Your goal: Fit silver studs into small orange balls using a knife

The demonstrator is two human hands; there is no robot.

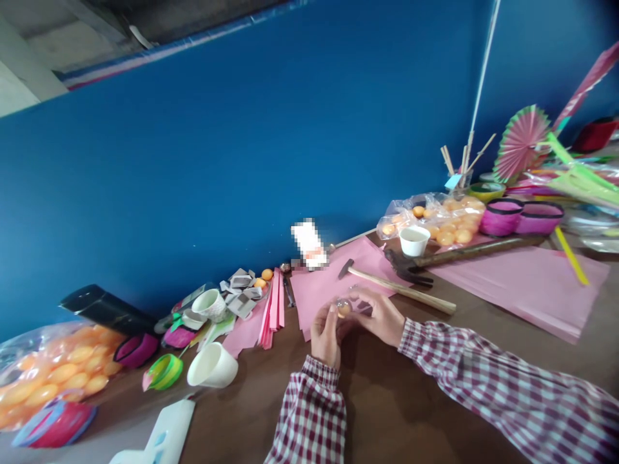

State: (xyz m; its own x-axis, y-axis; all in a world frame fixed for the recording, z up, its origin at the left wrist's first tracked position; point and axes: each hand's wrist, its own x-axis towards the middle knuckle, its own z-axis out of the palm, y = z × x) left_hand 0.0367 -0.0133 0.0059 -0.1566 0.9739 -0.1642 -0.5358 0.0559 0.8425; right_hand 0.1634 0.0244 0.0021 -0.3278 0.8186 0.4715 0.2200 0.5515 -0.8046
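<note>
My left hand (327, 333) is closed around a small, shiny round object (343, 308), clear on top with a pale orange tint below. Thumb and fingers bent toward it, my right hand (380, 317) meets the object from the right side; it seems to pinch a thin clear piece, too blurred to make out. Both hands are over the near edge of pink paper sheets (309, 296) on the brown table (387, 399). Just beyond my right hand lies a small hammer (401, 287) with a wooden handle.
A larger hammer (474, 251), a white cup (414, 241) and bagged orange balls (449, 222) are at the right. Leftward stand a white paper cup (213, 366), a green bowl (165, 372), folded pink strips (275, 309) and another ball bag (62, 367). Behind rises a blue partition (242, 142).
</note>
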